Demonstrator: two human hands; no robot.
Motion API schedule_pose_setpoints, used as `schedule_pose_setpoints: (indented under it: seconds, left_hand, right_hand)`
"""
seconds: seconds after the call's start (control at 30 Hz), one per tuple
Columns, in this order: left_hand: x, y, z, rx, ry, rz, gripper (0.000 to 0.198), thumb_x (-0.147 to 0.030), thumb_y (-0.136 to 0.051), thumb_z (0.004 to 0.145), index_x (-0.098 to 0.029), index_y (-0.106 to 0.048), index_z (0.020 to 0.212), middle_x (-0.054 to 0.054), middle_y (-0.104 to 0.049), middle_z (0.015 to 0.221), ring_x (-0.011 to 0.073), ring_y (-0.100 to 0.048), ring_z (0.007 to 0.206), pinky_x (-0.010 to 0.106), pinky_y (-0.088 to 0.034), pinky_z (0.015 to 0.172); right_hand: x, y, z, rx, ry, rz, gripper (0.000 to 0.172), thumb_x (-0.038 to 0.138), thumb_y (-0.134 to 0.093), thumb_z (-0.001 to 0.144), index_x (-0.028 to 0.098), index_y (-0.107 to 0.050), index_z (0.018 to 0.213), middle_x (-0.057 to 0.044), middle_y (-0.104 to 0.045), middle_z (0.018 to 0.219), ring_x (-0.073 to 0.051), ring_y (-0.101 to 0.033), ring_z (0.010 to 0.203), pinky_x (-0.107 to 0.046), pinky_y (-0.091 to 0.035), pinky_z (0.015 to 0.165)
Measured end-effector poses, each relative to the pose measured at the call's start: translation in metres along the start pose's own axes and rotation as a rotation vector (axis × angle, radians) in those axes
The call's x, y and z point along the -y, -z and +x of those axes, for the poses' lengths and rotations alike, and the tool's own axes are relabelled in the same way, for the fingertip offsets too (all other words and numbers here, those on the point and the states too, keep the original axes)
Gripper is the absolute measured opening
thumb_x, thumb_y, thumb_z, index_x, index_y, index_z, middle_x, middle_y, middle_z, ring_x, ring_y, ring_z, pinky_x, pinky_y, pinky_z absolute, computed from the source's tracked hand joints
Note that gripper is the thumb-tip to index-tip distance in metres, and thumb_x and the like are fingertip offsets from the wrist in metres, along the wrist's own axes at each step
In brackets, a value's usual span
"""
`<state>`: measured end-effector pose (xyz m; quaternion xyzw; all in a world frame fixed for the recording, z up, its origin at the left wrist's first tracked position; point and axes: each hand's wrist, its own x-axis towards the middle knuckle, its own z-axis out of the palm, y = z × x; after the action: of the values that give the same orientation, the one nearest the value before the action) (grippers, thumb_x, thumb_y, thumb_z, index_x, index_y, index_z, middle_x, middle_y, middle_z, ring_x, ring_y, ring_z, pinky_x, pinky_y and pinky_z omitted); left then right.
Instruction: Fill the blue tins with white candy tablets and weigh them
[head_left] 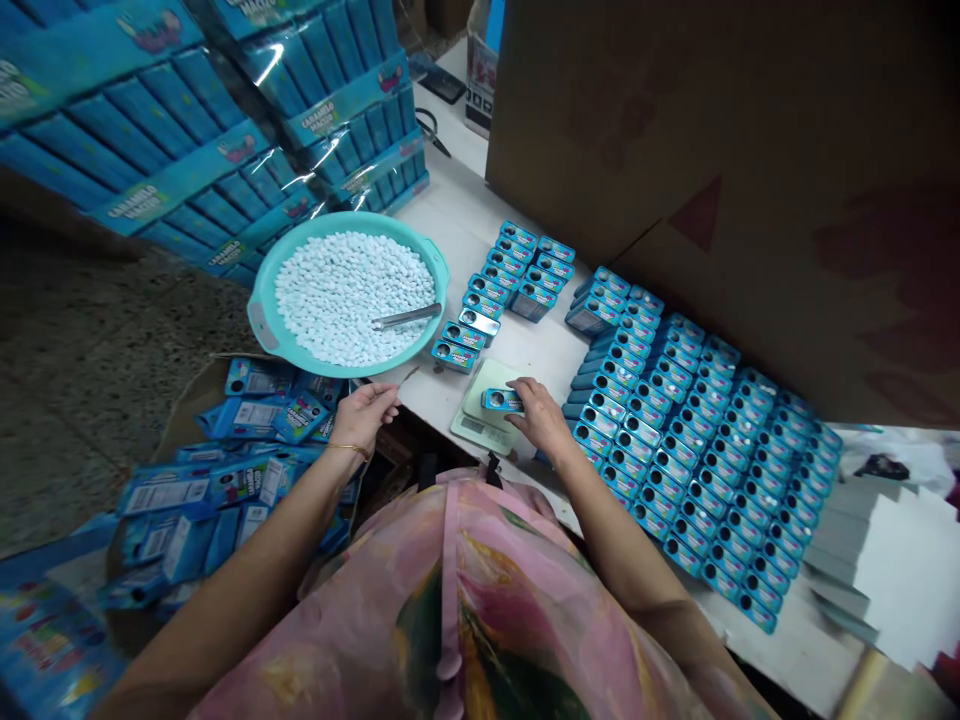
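My right hand [540, 415] has its fingers closed round a small blue candy box [501, 400], which is on a pale green kitchen scale [476, 432]. Between the fingertips of my left hand [366, 415] is a small, thin, pointed piece [409, 375], too small to name. That hand hovers near the lower edge of a turquoise basin [270, 345] of small white candies [337, 295]. A metal scoop [407, 317] lies on the candies, its handle over the rim. Several blue boxes [455, 354] stand between basin and scale.
Tight rows of blue boxes [675, 460] fill the table's right side, below a large cardboard carton [637, 120]. Wrapped stacks of blue packs [225, 130] rise behind the basin. An open carton of loose blue boxes [247, 470] sits at lower left. Scissors [433, 135] lie at the back.
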<state>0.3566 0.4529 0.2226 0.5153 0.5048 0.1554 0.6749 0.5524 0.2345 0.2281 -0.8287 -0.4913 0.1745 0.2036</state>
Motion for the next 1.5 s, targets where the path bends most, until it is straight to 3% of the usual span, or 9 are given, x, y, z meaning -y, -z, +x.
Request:
schedule_pose_setpoints:
  seconds: [0.17,0.43,0.57,0.7,0.8,0.9,1.07,1.33,1.5]
  left_hand:
    - [-0.001,0.000,0.001,-0.013,0.019,0.018,0.034,-0.033,-0.069,0.059,-0.012,-0.060,0.084,0.001,-0.060,0.063,0.0060,-0.050,0.049,0.017,-0.036,0.045]
    - [0.001,0.002,-0.003,-0.044,0.068,0.026,0.036,-0.036,-0.069,0.060,-0.012,-0.059,0.085,0.001,-0.060,0.065,0.0064,-0.050,0.051,0.017,-0.037,0.046]
    - [0.012,0.012,-0.002,-0.032,0.074,0.040,0.038,-0.037,-0.068,0.061,-0.013,-0.059,0.089,0.001,-0.060,0.067,0.0068,-0.050,0.053,0.018,-0.037,0.047]
    - [0.022,0.018,0.002,-0.011,0.111,0.069,0.040,-0.038,-0.068,0.061,-0.012,-0.058,0.090,0.002,-0.060,0.067,0.0071,-0.050,0.052,0.018,-0.037,0.046]
    - [0.019,0.013,0.001,0.001,0.112,0.065,0.039,-0.037,-0.068,0.061,-0.012,-0.058,0.089,0.001,-0.060,0.066,0.0072,-0.050,0.052,0.018,-0.037,0.046]
    - [0.011,0.011,-0.004,0.001,0.085,0.043,0.037,-0.036,-0.069,0.061,-0.013,-0.058,0.088,0.001,-0.060,0.066,0.0073,-0.050,0.052,0.018,-0.037,0.046]
    - [0.015,0.029,-0.009,-0.001,0.097,-0.003,0.036,-0.035,-0.070,0.058,-0.014,-0.061,0.086,0.002,-0.061,0.065,0.0079,-0.051,0.051,0.019,-0.037,0.046]
    - [0.013,0.030,-0.007,0.016,0.134,-0.041,0.035,-0.031,-0.072,0.055,-0.013,-0.061,0.082,0.002,-0.061,0.065,0.0066,-0.051,0.050,0.017,-0.037,0.044]
    - [0.012,0.040,-0.006,0.049,0.093,-0.063,0.033,-0.030,-0.070,0.058,-0.012,-0.061,0.084,0.002,-0.061,0.065,0.0054,-0.051,0.051,0.016,-0.037,0.045]
  right_hand:
    - [-0.016,0.005,0.014,-0.077,-0.036,0.027,0.037,0.023,-0.056,0.074,0.022,-0.048,0.110,-0.006,-0.053,0.103,-0.021,-0.049,0.095,-0.033,-0.043,0.079]
    - [-0.064,0.014,0.113,-0.391,-0.209,-0.026,0.038,0.020,-0.048,0.076,0.017,-0.046,0.113,-0.010,-0.054,0.106,-0.023,-0.048,0.097,-0.036,-0.040,0.083]
    - [-0.074,0.022,0.100,-0.485,-0.168,-0.111,0.037,0.019,-0.044,0.079,0.018,-0.046,0.116,-0.010,-0.048,0.117,-0.022,-0.040,0.107,-0.035,-0.036,0.089]
    - [-0.100,0.050,0.080,-0.528,-0.341,-0.307,0.034,0.025,-0.042,0.082,0.021,-0.050,0.115,-0.011,-0.044,0.120,-0.024,-0.036,0.108,-0.039,-0.033,0.088]
    - [-0.121,0.070,0.086,-0.422,-0.473,-0.451,0.032,0.026,-0.045,0.081,0.024,-0.053,0.113,-0.010,-0.040,0.124,-0.027,-0.034,0.108,-0.041,-0.032,0.083]
    - [-0.128,0.078,0.091,-0.306,-0.423,-0.540,0.025,0.019,-0.044,0.081,0.023,-0.060,0.099,-0.009,-0.040,0.126,-0.028,-0.033,0.110,-0.041,-0.031,0.083]
    - [-0.096,0.077,0.054,-0.275,-0.202,-0.508,0.030,0.009,-0.040,0.078,0.021,-0.059,0.097,-0.010,-0.048,0.117,-0.025,-0.042,0.098,-0.041,-0.033,0.081]
    - [0.025,0.024,0.005,-0.015,0.106,-0.401,0.025,0.014,-0.048,0.080,0.028,-0.058,0.097,-0.005,-0.053,0.113,-0.023,-0.046,0.095,-0.035,-0.039,0.075]
    - [0.029,0.018,-0.003,-0.111,0.038,-0.261,0.024,0.025,-0.049,0.083,0.025,-0.055,0.106,-0.006,-0.052,0.118,-0.022,-0.048,0.100,-0.036,-0.041,0.080]
